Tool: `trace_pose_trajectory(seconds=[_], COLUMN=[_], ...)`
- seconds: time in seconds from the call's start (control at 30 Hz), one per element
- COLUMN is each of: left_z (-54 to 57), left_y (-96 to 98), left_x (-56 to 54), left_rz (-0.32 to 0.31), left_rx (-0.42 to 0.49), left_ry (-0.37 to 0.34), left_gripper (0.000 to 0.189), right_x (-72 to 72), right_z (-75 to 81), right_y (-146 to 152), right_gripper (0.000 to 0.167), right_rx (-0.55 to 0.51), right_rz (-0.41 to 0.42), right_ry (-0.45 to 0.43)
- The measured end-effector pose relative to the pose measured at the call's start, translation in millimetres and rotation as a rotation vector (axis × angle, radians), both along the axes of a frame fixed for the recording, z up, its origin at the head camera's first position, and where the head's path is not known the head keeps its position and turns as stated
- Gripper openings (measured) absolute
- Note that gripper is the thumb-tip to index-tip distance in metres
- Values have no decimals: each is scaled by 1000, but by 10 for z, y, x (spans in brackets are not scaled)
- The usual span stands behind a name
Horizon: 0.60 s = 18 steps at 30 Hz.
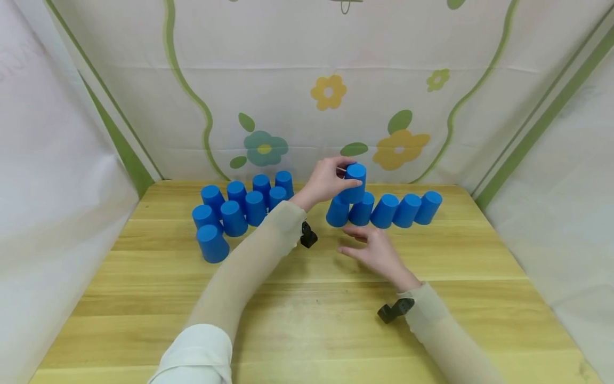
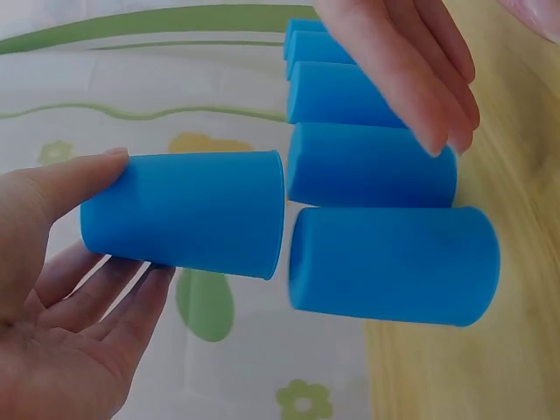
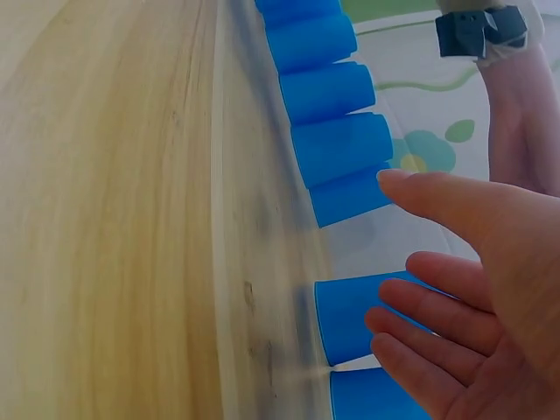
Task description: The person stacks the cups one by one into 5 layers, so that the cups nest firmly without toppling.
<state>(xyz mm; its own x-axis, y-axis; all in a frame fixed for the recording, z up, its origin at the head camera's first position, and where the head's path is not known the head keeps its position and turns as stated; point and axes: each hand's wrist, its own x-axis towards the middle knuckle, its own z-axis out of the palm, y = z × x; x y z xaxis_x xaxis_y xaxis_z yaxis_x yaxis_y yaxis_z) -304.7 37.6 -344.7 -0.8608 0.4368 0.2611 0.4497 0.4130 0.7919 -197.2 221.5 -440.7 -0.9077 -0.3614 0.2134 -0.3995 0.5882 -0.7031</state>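
Observation:
My left hand (image 1: 326,181) grips an upside-down blue plastic cup (image 1: 356,186), thumb on one side and fingers on the other. In the left wrist view, the held cup's (image 2: 192,210) wide rim is right at the narrow ends of the first cups in the right-hand row. That row has several inverted blue cups side by side, among them the leftmost cup (image 1: 338,212) and its neighbour (image 1: 362,209). My right hand (image 1: 376,253) is just in front of those two, holding nothing, its thumb apart from loosely extended fingers (image 3: 437,306).
More inverted blue cups stand on the left of the wooden table (image 1: 307,320), including a front cup (image 1: 212,244) and a back one (image 1: 284,182). A flowered white curtain (image 1: 288,96) hangs behind. Small black cameras (image 1: 395,310) sit on both wrists.

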Motion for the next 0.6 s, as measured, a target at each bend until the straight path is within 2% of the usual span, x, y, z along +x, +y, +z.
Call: trace_pose_trajectory(seconds=[0.3, 0.47, 0.6], left_z=[-113, -69, 20], left_y=[52, -39, -248], left_x=[-34, 42, 138], left_rz=[14, 23, 47], left_rx=[8, 32, 76], left_ry=[-32, -40, -11], left_gripper=[59, 60, 62], right_x=[-39, -73, -127], right_z=[-84, -111, -94], right_y=[-166, -353, -496], right_gripper=[53, 53, 54], right_rx=[3, 23, 0], right_rz=[55, 65, 65], right_ry=[-7, -17, -43])
